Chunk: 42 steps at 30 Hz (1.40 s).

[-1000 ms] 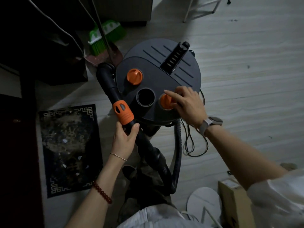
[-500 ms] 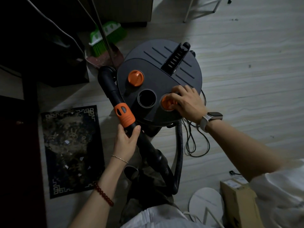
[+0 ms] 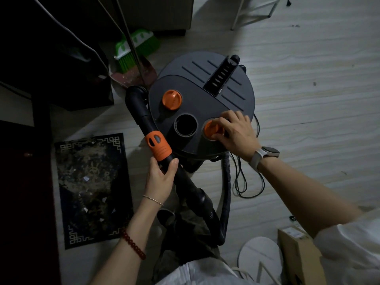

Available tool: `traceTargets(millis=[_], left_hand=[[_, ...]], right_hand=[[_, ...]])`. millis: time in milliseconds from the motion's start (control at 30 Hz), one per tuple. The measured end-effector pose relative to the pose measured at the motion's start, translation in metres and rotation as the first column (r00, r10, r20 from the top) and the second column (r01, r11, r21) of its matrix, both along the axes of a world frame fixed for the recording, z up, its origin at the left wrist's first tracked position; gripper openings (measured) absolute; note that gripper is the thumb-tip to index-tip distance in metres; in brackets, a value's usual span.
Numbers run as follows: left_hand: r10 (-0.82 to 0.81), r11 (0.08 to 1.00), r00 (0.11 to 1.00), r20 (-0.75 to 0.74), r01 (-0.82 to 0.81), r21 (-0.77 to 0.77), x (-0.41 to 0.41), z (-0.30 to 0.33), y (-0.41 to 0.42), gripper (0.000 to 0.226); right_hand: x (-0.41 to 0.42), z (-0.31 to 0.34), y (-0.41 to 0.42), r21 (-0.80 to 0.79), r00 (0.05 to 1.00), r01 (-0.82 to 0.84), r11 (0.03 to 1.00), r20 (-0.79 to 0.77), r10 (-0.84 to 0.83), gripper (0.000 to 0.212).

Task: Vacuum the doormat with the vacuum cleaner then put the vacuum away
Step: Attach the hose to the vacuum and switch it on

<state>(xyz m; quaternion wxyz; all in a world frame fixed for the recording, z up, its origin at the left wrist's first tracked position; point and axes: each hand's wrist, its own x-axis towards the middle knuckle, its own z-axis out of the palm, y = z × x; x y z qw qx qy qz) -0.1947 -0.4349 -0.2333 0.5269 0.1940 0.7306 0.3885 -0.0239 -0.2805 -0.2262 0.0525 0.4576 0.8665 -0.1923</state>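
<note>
While gripped, wand (image 3: 181,179) diagonal, upper-left-pointing.

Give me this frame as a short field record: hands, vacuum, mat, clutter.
left hand: grips the black wand just below its orange collar
right hand: fingers curled on the orange knob atop the vacuum cleaner
open port: between the two orange knobs
doormat: on floor left of vacuum, littered with debris
clutter: green broom, cardboard box

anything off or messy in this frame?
Yes: the doormat is strewn with crumbs and pale scraps, still unvacuumed. The dustpan by the green broom holds debris too. The power cord lies loose on the floor beside the vacuum cleaner.
</note>
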Motion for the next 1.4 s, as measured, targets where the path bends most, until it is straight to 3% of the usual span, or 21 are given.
traceTargets(millis=[100,267,500,600,767,1033,1233,1400], left_hand=[[0.001,1.000,1.000,0.006,-0.001,-0.007,0.000,-0.002,0.000,0.016],[0.010,1.000,1.000,0.016,-0.011,0.007,0.003,-0.002,0.001,0.020],[0.006,1.000,1.000,-0.009,-0.006,0.007,0.003,-0.002,0.000,0.024],[0.001,1.000,1.000,-0.005,-0.001,0.005,0.003,-0.001,0.000,0.025],[0.001,1.000,1.000,-0.001,-0.001,-0.009,0.002,-0.003,-0.003,0.040],[0.001,1.000,1.000,0.000,-0.001,-0.012,0.002,-0.004,-0.002,0.040],[-0.006,1.000,1.000,-0.007,0.006,-0.018,0.001,-0.008,-0.002,0.038],[-0.026,0.999,1.000,-0.012,0.026,-0.019,-0.001,-0.011,-0.002,0.025]], right_hand=[[-0.004,0.001,-0.006,-0.034,0.988,0.130,0.991,-0.081,-0.132,0.051],[-0.011,-0.010,-0.027,0.104,0.929,0.369,0.924,-0.028,-0.368,0.048],[-0.024,-0.017,-0.042,0.250,0.902,0.420,0.873,-0.005,-0.432,0.043],[-0.027,-0.018,-0.040,0.176,0.882,0.453,0.874,0.054,-0.468,0.047],[-0.027,-0.019,-0.039,0.197,0.900,0.425,0.883,0.012,-0.436,0.041],[-0.020,-0.018,-0.036,0.184,0.933,0.352,0.918,0.004,-0.359,0.036],[-0.013,-0.019,-0.040,0.038,0.851,0.511,0.859,-0.160,-0.500,0.044],[-0.024,-0.019,-0.041,0.041,0.834,0.542,0.839,-0.143,-0.532,0.049]])
